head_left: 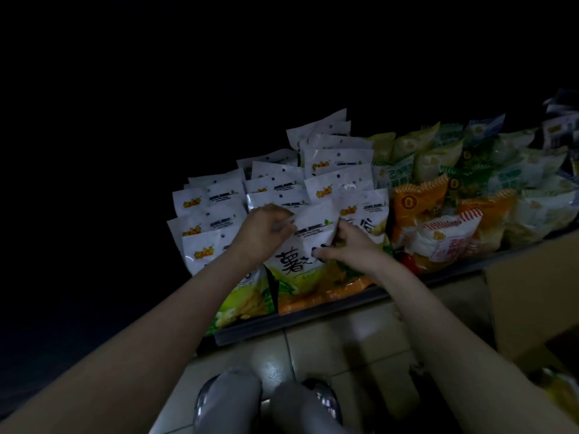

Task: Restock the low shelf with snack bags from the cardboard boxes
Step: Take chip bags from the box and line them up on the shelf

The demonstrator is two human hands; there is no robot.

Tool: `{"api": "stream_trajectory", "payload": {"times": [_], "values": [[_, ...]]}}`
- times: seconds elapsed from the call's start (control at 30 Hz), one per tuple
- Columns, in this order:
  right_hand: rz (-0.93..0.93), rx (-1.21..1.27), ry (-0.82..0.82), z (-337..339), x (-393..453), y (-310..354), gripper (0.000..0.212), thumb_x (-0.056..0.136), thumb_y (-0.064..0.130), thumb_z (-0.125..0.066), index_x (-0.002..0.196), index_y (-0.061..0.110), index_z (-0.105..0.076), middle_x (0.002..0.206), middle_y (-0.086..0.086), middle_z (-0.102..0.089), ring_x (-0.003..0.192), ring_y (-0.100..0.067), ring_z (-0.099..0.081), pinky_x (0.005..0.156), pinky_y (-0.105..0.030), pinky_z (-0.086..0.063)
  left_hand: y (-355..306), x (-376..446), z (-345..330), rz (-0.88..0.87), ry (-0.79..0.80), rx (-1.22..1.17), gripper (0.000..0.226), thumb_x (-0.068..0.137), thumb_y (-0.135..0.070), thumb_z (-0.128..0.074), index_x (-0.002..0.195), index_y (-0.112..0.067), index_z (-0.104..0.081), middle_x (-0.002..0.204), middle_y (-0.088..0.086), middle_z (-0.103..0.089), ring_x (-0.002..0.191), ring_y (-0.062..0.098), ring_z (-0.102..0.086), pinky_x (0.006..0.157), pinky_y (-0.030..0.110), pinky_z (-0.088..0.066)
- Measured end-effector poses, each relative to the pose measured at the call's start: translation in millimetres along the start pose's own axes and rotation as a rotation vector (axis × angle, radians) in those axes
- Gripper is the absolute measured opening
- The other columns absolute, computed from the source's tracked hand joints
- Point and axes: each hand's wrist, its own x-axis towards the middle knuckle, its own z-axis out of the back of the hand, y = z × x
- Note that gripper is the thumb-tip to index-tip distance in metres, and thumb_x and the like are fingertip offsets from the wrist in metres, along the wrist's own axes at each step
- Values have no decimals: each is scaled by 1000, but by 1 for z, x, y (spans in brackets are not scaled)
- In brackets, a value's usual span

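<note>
1. We have both hands on one white snack bag (pixel 308 242) at the front of the low shelf (pixel 316 311). Our left hand (pixel 261 228) has its fingers curled over the bag's upper left edge. Our right hand (pixel 347 244) pinches the right edge, with the thumb across the front.

2. The bag stands upright in the front row, touching the white bags (pixel 219 211) on its left and behind it. It looks nearly seated, so we judge the step in hand to be settling it into line.

3. To do it well, we should press the bottom down behind the shelf lip and keep the printed face forward. We should also ease the top back so it leans on the row behind rather than tipping out.

4. A light grip suits it, since the bag looks puffy and slick and a hard squeeze could crumple it.

5. The rows are packed close, and the orange bags (pixel 413 214) sit just beside on the right. Sideways room is therefore slight, and we should lift our hands up and back.

6. The shelf lip runs along the front edge above the tiled floor (pixel 329 343), so a bag leaning forward could slide off.

7. The cardboard box (pixel 532 296) stands near on our right, within reach for the next bag. The space to the left is too dark to judge.
</note>
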Motion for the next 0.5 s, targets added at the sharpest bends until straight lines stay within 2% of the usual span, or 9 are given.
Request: {"api": "stream_trajectory", "payload": {"times": [0.07, 0.13, 0.23, 0.3, 0.37, 0.43, 0.5], "values": [[1, 39, -88, -20, 1, -2, 42, 78, 13, -74, 115, 18, -56, 117, -1, -62, 108, -20, -58, 88, -33, -50, 7, -11, 6, 14, -56, -13, 27, 93, -12, -56, 116, 0, -63, 129, 14, -53, 119, 26, -51, 95, 23, -39], [-5, 95, -163, -35, 4, 1, 31, 80, 10, -71, 109, 13, -58, 110, -3, -65, 89, -17, -61, 67, -25, -52, 18, -23, 14, 68, -207, -17, 26, 95, -12, -52, 118, -6, -63, 132, 12, -49, 122, 24, -47, 98, 21, -35], [-27, 162, -93, -51, 13, 8, 27, 84, 6, -66, 110, 9, -59, 112, -7, -65, 79, -14, -60, 57, -19, -50, 50, -47, 26, 257, -348, 35, 36, 94, -17, -54, 129, -11, -52, 137, 13, -42, 124, 26, -45, 102, 29, -35], [-52, 194, -8, -65, 19, 11, 29, 85, 3, -64, 113, 7, -58, 114, -10, -64, 77, -15, -61, 57, -20, -51, 81, -63, 27, 420, -283, -3, 53, 90, -17, -60, 139, -10, -40, 141, 16, -39, 126, 30, -44, 101, 35, -39], [-99, 250, 38, -87, 24, 14, 30, 86, 2, -62, 115, 7, -56, 111, -6, -64, 82, -13, -62, 59, -19, -51, 104, -77, 25, 508, -189, -135, 71, 86, -13, -66, 145, -12, -27, 143, 17, -37, 130, 32, -41, 103, 42, -41], [-155, 329, 49, -114, 30, 15, 29, 88, 5, -61, 116, 9, -55, 106, -1, -63, 88, -12, -61, 71, -26, -51, 115, -88, 22, 549, -118, -294, 86, 81, -8, -70, 148, -13, -16, 146, 12, -36, 133, 30, -38, 104, 43, -40], [-184, 400, 33, -140, 36, 14, 29, 88, 7, -61, 116, 9, -54, 115, -3, -63, 99, -21, -60, 87, -39, -49, 122, -95, 14, 620, -76, -414, 101, 73, -7, -77, 148, -13, -11, 143, 7, -38, 132, 25, -38, 105, 39, -38]]}}
